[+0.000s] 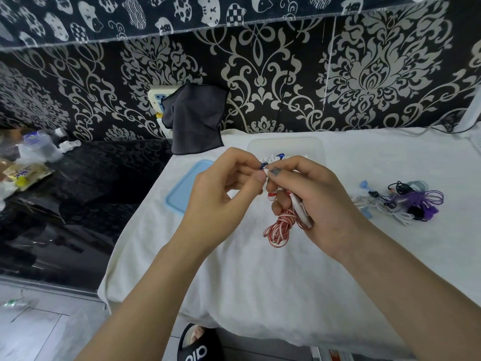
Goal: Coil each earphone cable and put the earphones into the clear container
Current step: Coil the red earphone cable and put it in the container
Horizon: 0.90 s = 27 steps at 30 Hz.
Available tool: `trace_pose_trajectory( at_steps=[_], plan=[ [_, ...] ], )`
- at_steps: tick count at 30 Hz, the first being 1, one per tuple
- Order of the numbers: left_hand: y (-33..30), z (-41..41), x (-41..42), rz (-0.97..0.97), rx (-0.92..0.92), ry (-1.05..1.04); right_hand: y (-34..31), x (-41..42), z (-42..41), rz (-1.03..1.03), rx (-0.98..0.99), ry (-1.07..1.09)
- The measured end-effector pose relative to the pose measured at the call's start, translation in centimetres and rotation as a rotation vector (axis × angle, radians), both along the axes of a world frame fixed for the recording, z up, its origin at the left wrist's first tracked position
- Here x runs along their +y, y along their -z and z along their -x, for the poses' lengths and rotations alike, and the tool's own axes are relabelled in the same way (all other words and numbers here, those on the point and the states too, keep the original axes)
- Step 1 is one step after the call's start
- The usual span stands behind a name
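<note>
The white towel keeps the work soft. The clear container waits open behind the hands. The right hand grips the coiled red-and-white earphone cable; the left hand pinches what seems its loose end for tucking.

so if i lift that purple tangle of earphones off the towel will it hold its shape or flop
The purple tangle will probably flop: its thin cable loops lie loose and splayed. It looks light. Neighbouring black and white cables overlap it, so they may drag along.
</note>
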State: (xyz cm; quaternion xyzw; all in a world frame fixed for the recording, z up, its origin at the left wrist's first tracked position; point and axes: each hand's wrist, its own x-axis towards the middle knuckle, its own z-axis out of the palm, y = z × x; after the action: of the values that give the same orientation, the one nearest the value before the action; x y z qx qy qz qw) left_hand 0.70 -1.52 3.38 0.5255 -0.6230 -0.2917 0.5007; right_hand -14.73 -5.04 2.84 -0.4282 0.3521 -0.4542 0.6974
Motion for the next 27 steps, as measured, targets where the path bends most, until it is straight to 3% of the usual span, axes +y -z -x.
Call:
trace_pose_trajectory(
  at_steps=[7, 14, 27],
  plan=[
    [0.0, 0.1, -0.4, 0.016, -0.009, -0.007, 0.1, -0.1, 0.3, 0.005, -0.007, 0.012],
    [0.2, 0.3, -0.6, -0.103, 0.002, 0.004, 0.3, -0.3, 0.8, 0.043, 0.010, -0.006],
    [0.1, 1.1, -0.8, -0.050, 0.126, -0.075, 0.3, -0.2, 0.9, 0.068, 0.028, 0.008]
  ],
)
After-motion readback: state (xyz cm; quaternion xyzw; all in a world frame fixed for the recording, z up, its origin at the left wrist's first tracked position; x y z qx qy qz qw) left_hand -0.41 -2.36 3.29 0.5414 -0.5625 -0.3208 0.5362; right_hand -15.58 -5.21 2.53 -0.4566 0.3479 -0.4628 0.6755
